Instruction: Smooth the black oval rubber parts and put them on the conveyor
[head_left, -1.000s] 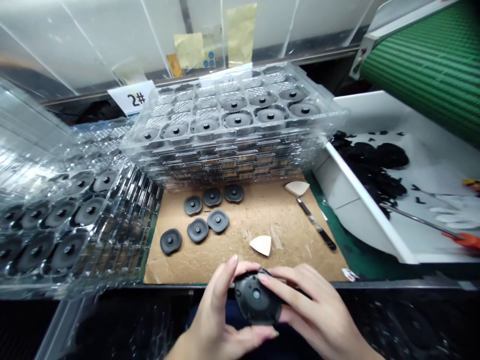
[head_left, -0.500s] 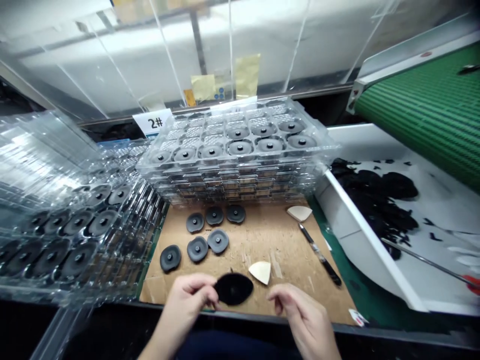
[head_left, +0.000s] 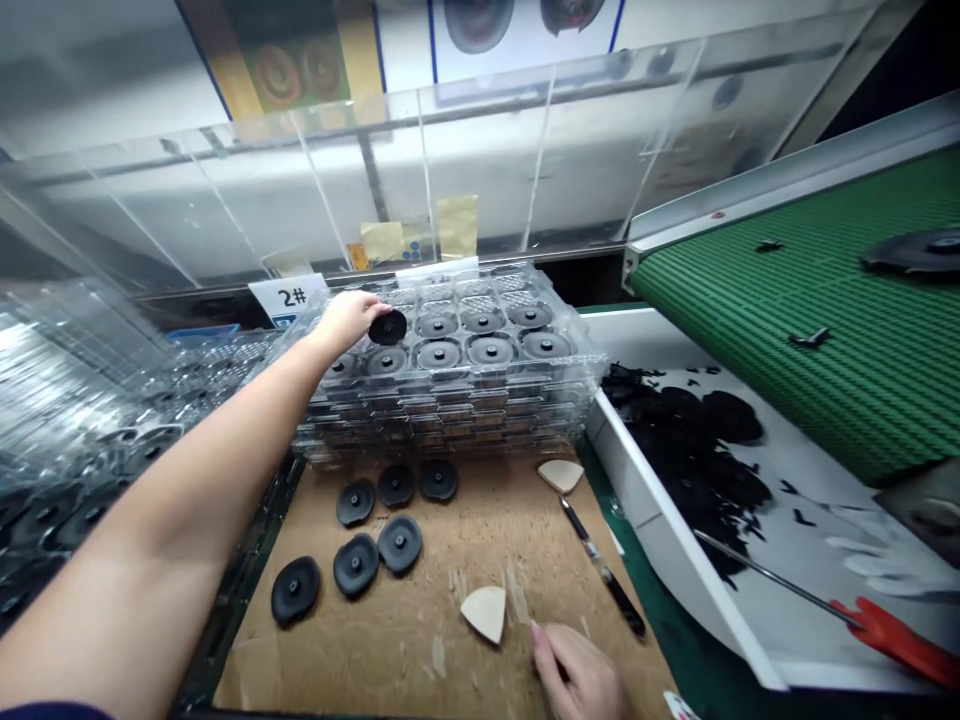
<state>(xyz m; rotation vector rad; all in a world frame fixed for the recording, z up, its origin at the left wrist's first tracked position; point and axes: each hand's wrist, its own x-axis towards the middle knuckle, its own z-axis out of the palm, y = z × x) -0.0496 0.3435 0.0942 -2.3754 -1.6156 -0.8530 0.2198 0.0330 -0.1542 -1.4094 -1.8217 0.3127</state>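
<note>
Pinches dark disc (head_left: 388, 328) in L hand (head_left: 349, 318), upper ctr-left, prob. light, stiff, best held by edge; has R hand (head_left: 579, 672) curled, lower ctr-right, can't tell if gripping.

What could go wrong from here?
The black disc, pinched by its edge in the left hand, might slip and knock the seated discs in the clear tray behind it in view. The right hand, close to the cream wedge, could nudge it across the cardboard.
</note>
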